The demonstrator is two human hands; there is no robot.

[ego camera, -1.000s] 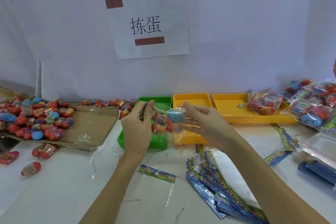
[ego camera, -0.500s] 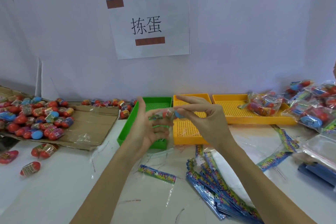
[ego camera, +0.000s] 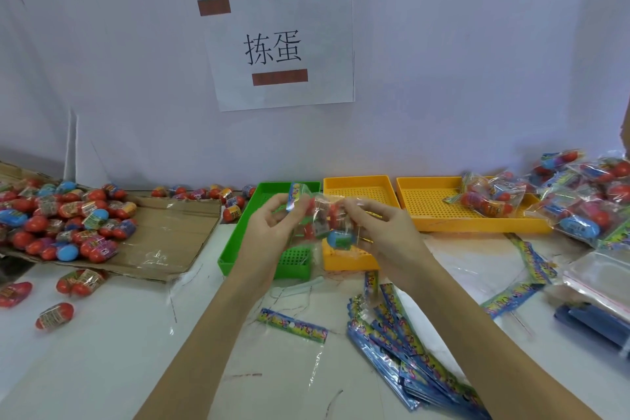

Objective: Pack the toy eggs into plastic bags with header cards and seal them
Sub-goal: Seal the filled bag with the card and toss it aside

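**Two hands working one filled bag above the trays**

Both hands are holding a clear plastic bag (ego camera: 324,218) of toy eggs in the air, just above the green tray (ego camera: 238,242) and the nearest yellow tray (ego camera: 358,186). The left hand (ego camera: 272,232) is pinching the end with the colourful header card (ego camera: 295,196), while the right hand (ego camera: 385,232) is curling round the other side, where a blue egg (ego camera: 341,238) is pressing against the film. The hands are sitting close together, each clamped on the bag.

Judging by the grip, the person is closing the top. The risk is the thin film slipping: if the eggs are bulging near the mouth, the seal may be catching crooked or leaving a gap, and an egg could be dropping into the trays below. Loose eggs (ego camera: 64,215) are lying well off to the left of the left hand, finished bags (ego camera: 487,198) off to the right of the right hand, and spare header cards (ego camera: 409,351) on the surface below the right wrist.
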